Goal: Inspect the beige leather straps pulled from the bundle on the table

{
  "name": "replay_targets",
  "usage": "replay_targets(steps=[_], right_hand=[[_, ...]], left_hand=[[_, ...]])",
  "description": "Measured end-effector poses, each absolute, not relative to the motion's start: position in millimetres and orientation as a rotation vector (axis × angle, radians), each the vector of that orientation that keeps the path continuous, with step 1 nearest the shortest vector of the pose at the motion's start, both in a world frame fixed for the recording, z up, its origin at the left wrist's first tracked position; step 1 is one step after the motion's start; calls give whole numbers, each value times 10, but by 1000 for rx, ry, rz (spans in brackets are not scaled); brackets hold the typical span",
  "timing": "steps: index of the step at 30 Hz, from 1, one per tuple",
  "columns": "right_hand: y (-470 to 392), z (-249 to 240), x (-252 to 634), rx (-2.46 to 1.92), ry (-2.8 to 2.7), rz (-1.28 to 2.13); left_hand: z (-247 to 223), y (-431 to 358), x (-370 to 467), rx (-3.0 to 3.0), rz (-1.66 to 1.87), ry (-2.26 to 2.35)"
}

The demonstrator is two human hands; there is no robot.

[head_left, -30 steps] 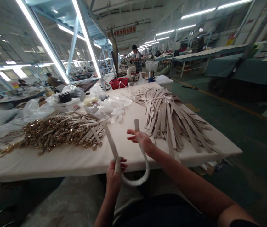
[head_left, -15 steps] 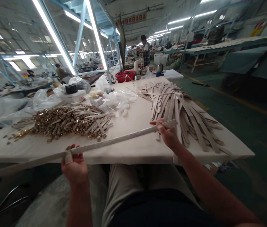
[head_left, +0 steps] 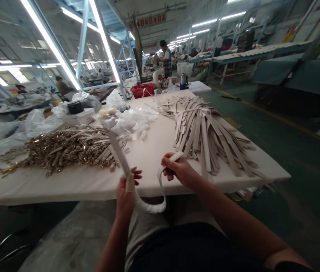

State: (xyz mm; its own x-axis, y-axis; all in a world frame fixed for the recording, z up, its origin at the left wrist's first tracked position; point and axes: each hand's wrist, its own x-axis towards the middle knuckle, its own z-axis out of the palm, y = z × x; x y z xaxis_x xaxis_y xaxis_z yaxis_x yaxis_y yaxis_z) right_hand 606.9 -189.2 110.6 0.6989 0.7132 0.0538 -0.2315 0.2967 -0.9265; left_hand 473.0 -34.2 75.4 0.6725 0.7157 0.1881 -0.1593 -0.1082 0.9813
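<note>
A long, pale grey-beige strap (head_left: pixel 151 207) hangs in a loop between my two hands, at the table's near edge. My left hand (head_left: pixel 127 189) grips it with the thumb, which has a beige wrap, and one end stands up and leans left above the hand. Near the other end, my right hand (head_left: pixel 174 167) pinches the strap, and a short tip pokes out past the fingers. A big bundle of similar straps (head_left: pixel 202 132) lies fanned out just beyond my right hand. To the left is a heap of short straps with gold-coloured metal fittings (head_left: pixel 69 149).
The table (head_left: pixel 92 189) has a pale cover. Clear plastic bags (head_left: pixel 134 121) lie behind the heap. A red basket (head_left: pixel 142 90) and a blue-and-steel flask (head_left: pixel 183 81) stand at the far end. Another person (head_left: pixel 165 58) stands beyond it.
The strap was stretched nearly straight across and now sags in a loop. My left hand has moved right and my right hand left, bringing them close together; the left end has swung upward.
</note>
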Motion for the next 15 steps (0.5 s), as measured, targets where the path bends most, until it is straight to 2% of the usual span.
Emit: replay_targets(steps=[5,15], right_hand=[[-1788,1188,5975,-1096,-590,711],[-1769,907,6031,-1379,-624,583]], left_hand=[[676,-706,4827,1809,476,253],[740,-705,4530,2082,315,317]])
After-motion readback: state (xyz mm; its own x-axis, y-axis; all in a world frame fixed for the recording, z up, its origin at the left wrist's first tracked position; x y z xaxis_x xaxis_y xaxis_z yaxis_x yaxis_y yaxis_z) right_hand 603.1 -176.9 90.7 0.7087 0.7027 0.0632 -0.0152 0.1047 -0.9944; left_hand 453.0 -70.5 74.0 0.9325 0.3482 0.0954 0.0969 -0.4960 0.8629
